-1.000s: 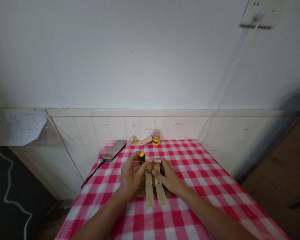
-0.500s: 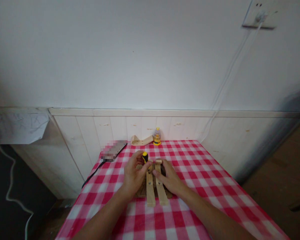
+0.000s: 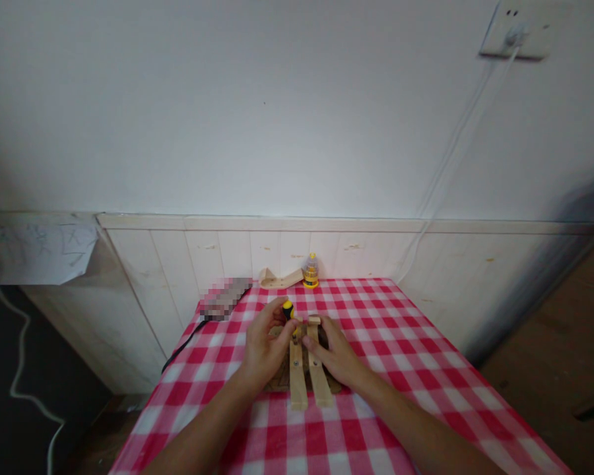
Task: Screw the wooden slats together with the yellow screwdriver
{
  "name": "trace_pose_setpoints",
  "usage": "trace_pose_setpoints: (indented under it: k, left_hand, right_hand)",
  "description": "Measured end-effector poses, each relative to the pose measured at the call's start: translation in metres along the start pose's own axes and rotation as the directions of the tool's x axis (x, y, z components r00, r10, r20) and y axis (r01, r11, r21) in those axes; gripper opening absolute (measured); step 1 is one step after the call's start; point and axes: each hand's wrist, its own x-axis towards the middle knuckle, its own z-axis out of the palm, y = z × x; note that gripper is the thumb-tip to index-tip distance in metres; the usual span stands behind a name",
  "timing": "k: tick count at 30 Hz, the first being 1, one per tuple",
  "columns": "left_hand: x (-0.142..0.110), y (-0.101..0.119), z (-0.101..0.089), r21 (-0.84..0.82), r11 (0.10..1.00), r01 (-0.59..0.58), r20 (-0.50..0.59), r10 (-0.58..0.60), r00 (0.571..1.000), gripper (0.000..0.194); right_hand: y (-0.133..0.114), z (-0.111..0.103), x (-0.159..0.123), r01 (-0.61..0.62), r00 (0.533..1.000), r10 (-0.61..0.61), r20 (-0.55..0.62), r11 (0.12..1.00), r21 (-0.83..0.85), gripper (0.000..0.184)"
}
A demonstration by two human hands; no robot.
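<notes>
A yellow-and-black screwdriver (image 3: 288, 310) stands nearly upright in my left hand (image 3: 266, 342), whose fingers are closed round its handle. Its lower end points at the left one of two pale wooden strips (image 3: 297, 382), where a screw head shows. My right hand (image 3: 337, 353) grips the other wooden strip (image 3: 319, 384) near its raised far end, thumb across the inner side. Both strips lie side by side over a brown base (image 3: 280, 379), largely covered by the hands and strips.
Against the wall at the back of the checked tablecloth (image 3: 272, 442) are a curved wooden piece (image 3: 280, 280) and a clear-and-yellow container (image 3: 311, 270). A blurred-out flat object (image 3: 228, 298) with a black cord (image 3: 185, 344) lies at the back left.
Both hands stay in nearly the same place. The screwdriver handle has shifted very slightly in my left hand; the wooden strips have not visibly moved.
</notes>
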Motion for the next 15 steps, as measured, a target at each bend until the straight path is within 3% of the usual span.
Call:
trace_pose_setpoints:
  k: [15]
  left_hand:
    - [0.003, 0.016, 0.0, 0.006, 1.0, -0.017, -0.016, 0.017, 1.0, 0.037]
  right_hand:
    - [-0.002, -0.002, -0.001, -0.017, 1.0, 0.017, -0.012, 1.0, 0.011, 0.023]
